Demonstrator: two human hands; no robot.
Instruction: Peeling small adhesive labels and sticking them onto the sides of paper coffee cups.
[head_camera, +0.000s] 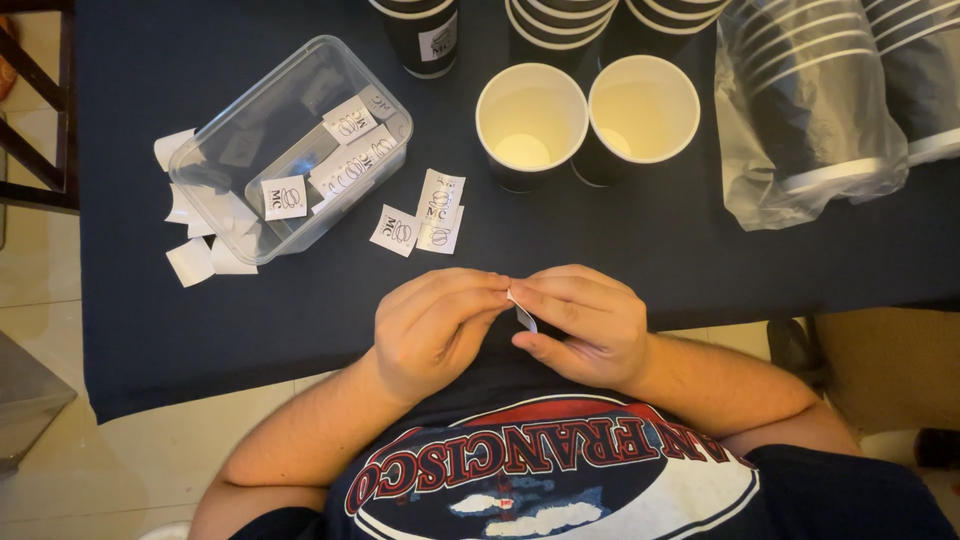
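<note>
A small white sticker (522, 312) was pinched between the fingertips of both hands, just over the table's (700, 250) near edge, in front of the person's chest. The left hand (432, 332) was curled closed, its fingertips on the sticker's left side; the right hand (588, 325) gripped it from the right, thumb underneath. Bare dark surface lay between the hands and everything beyond. A few loose stickers (425, 215) lay near the middle, with a clear tub (215, 160) of more stickers toward the left edge and blank backings (195, 258) around it. Two open cups (585, 120) stood side by side toward the far edge, touching, with cup stacks (420, 35) behind them and bagged cups (800, 110) at the far right corner
</note>
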